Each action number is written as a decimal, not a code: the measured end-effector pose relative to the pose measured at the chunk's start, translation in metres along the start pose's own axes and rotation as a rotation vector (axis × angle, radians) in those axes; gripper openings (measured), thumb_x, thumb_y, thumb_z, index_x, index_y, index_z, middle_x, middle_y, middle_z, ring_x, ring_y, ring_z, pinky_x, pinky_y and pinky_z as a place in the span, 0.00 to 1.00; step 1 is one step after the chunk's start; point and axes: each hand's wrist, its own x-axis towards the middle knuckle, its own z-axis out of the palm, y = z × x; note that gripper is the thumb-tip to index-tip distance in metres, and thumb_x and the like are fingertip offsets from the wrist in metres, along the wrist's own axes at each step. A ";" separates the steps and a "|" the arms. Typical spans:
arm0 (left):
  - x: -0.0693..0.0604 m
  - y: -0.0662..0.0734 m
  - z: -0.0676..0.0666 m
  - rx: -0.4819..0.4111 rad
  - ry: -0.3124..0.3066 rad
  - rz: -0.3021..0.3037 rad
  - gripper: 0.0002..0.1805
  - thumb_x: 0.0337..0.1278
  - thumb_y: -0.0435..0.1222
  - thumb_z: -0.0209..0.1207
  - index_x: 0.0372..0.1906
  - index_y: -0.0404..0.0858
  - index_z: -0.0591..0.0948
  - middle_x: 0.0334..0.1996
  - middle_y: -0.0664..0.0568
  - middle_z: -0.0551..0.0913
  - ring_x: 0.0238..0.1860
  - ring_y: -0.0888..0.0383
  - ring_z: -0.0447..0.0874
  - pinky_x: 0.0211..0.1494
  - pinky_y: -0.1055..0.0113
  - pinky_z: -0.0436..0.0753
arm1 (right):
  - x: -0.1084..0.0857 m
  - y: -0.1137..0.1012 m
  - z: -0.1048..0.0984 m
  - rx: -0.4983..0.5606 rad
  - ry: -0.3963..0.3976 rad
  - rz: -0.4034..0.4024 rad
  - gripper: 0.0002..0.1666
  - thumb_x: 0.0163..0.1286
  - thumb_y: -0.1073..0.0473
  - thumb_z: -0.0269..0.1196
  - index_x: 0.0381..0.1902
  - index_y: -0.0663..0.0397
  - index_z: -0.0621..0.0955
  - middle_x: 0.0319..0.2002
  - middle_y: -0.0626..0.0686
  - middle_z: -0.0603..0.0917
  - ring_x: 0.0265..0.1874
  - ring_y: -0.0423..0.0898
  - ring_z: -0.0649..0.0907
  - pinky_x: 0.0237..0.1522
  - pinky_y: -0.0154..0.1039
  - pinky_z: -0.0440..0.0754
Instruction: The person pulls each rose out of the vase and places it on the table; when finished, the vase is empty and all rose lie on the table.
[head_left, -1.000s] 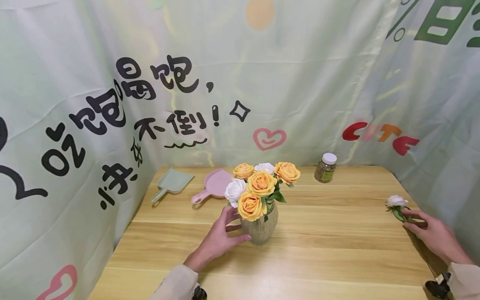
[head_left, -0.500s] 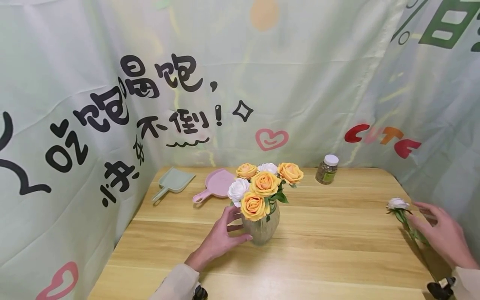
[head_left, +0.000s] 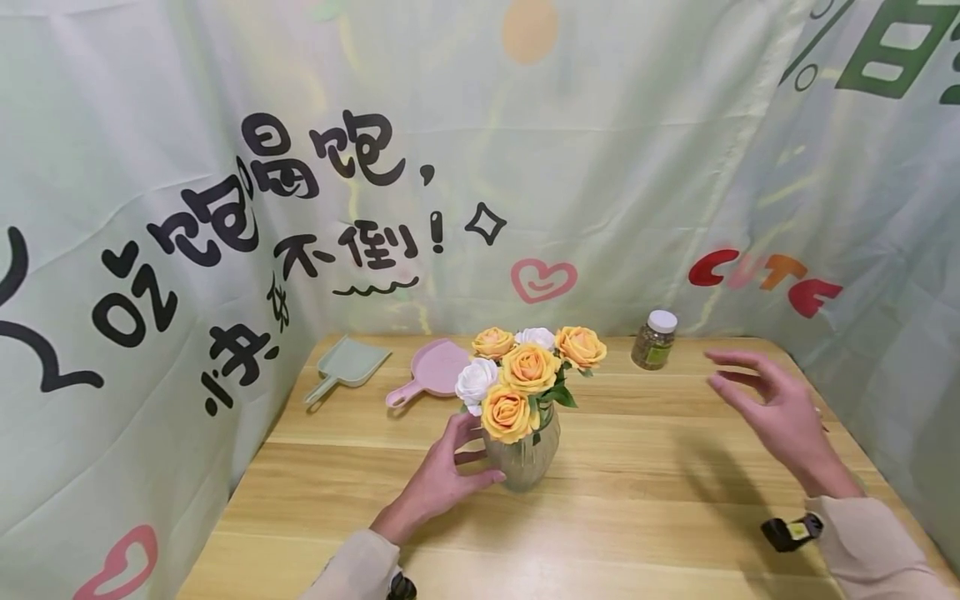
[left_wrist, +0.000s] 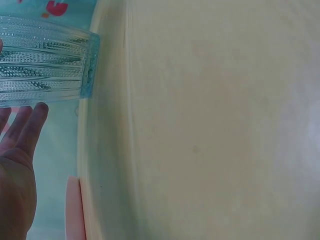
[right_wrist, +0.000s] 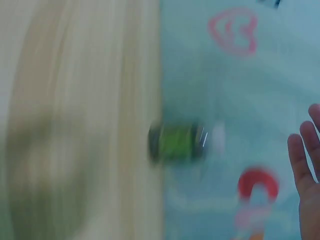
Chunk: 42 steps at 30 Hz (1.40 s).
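Swinging in from the table's [head_left: 615,508] right edge comes the right hand [head_left: 780,408], fingers parted from the thumb! Near mid-table stands the vase [head_left: 522,460], the left hand [head_left: 438,479] holding it, fingers spread round its side; roses [head_left: 528,368] fill its mouth. Pink dustpan [head_left: 438,367], green dustpan [head_left: 356,361] toward the far left corner; jar [head_left: 651,345] by the far edge.
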 end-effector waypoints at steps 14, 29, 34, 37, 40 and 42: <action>0.000 0.000 0.001 -0.012 0.016 -0.011 0.48 0.60 0.38 0.80 0.78 0.50 0.63 0.79 0.45 0.72 0.77 0.40 0.75 0.72 0.55 0.87 | 0.012 -0.068 0.114 0.335 -0.256 -0.128 0.13 0.80 0.72 0.63 0.58 0.66 0.84 0.57 0.35 0.87 0.56 0.30 0.87 0.58 0.26 0.88; -0.001 0.002 0.002 -0.016 0.023 -0.012 0.48 0.59 0.36 0.80 0.79 0.49 0.64 0.80 0.46 0.72 0.78 0.42 0.74 0.73 0.53 0.86 | 0.011 -0.088 0.146 0.482 -0.169 -0.198 0.14 0.75 0.82 0.59 0.47 0.66 0.86 0.49 0.41 0.88 0.52 0.30 0.86 0.49 0.23 0.87; -0.001 0.002 0.002 -0.018 0.027 0.001 0.49 0.59 0.35 0.80 0.79 0.49 0.63 0.79 0.46 0.72 0.78 0.42 0.74 0.74 0.52 0.86 | 0.018 -0.098 0.140 0.578 -0.079 -0.182 0.21 0.74 0.83 0.59 0.49 0.57 0.88 0.51 0.41 0.90 0.55 0.33 0.88 0.57 0.24 0.88; -0.001 0.001 0.002 -0.017 0.028 0.003 0.48 0.59 0.35 0.80 0.79 0.49 0.64 0.79 0.46 0.73 0.78 0.43 0.74 0.74 0.52 0.86 | 0.024 -0.105 0.133 0.643 -0.036 -0.191 0.21 0.74 0.83 0.59 0.52 0.58 0.87 0.54 0.41 0.91 0.58 0.37 0.89 0.62 0.29 0.88; -0.001 0.001 0.003 -0.009 0.029 0.001 0.48 0.59 0.36 0.80 0.78 0.50 0.64 0.78 0.47 0.73 0.78 0.44 0.74 0.73 0.53 0.86 | 0.031 -0.113 0.123 0.694 0.006 -0.204 0.19 0.74 0.84 0.58 0.54 0.64 0.84 0.55 0.45 0.91 0.59 0.41 0.89 0.62 0.32 0.89; -0.001 0.001 0.003 -0.006 0.030 0.000 0.48 0.59 0.36 0.80 0.78 0.50 0.64 0.78 0.48 0.73 0.78 0.44 0.75 0.73 0.54 0.86 | 0.036 -0.117 0.116 0.706 0.045 -0.209 0.18 0.73 0.84 0.58 0.54 0.66 0.83 0.55 0.47 0.91 0.57 0.41 0.90 0.59 0.32 0.91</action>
